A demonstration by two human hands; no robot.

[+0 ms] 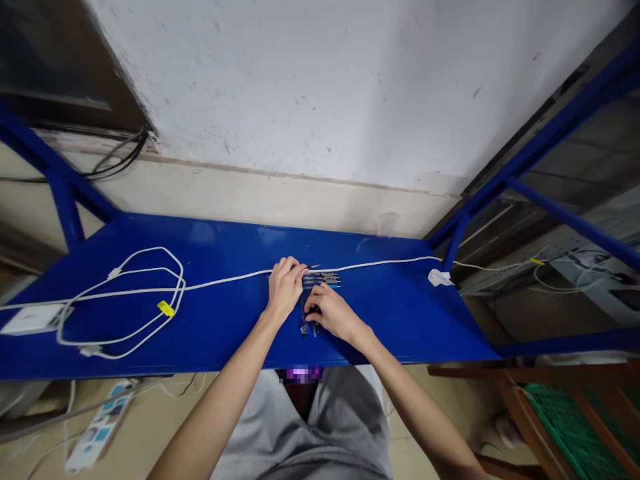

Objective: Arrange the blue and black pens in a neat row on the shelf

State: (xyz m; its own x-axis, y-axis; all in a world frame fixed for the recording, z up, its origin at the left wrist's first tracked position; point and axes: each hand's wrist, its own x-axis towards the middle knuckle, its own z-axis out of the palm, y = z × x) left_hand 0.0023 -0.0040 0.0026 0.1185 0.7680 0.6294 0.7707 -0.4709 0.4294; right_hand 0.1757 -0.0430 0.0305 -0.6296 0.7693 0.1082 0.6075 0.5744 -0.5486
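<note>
Several slim pens [327, 280] lie side by side, pointing left to right, at the middle of the blue shelf [225, 323]. My left hand [286, 283] rests over their left ends, with its fingers bent together near a thin dark piece [314, 267]; what it holds is hidden. Just below the row, my right hand [327, 310] curls its fingers and thumb around something dark that I cannot make out. Small dark parts [304, 327] lie upright in view beside the right fingertips, near the shelf's front edge.
A white cable [225, 281] crosses the shelf behind the pens. At left are a looped cable with a yellow tag [166, 309] and a white box [34, 319]. Crumpled white paper [440, 277] lies at right. Blue frame bars [457, 240] and a wall [300, 100] bound the shelf.
</note>
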